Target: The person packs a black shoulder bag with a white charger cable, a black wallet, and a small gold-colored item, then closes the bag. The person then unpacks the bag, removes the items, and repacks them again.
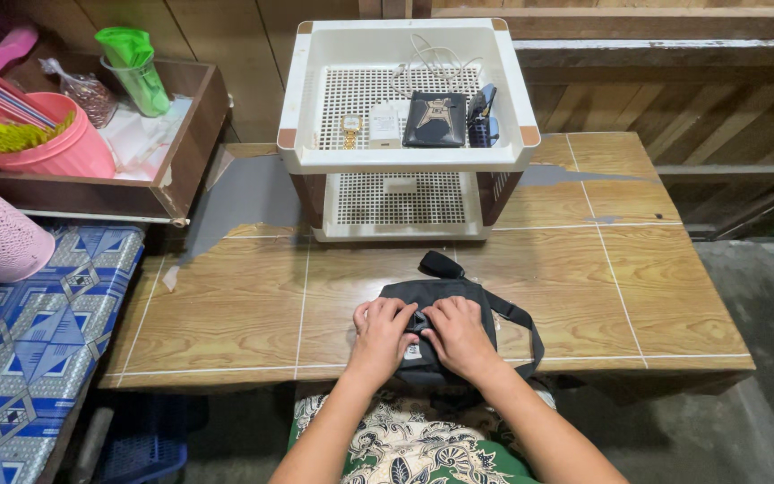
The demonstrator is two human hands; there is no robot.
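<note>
A small black pouch bag (441, 294) with a strap (517, 318) lies on the wooden table (244, 305) near its front edge. My left hand (383, 332) and my right hand (459, 333) both rest on top of the bag, fingers curled and pinching its fabric at the middle. A small white label shows on the bag between my wrists.
A white two-tier perforated rack (405, 152) stands behind the bag, its upper tray holding a dark wallet (435, 118), a white charger with cable and small items. At left a wooden box (185, 152) holds a pink tub (55, 143) and a green cup. A blue patterned cloth (29, 332) lies lower left.
</note>
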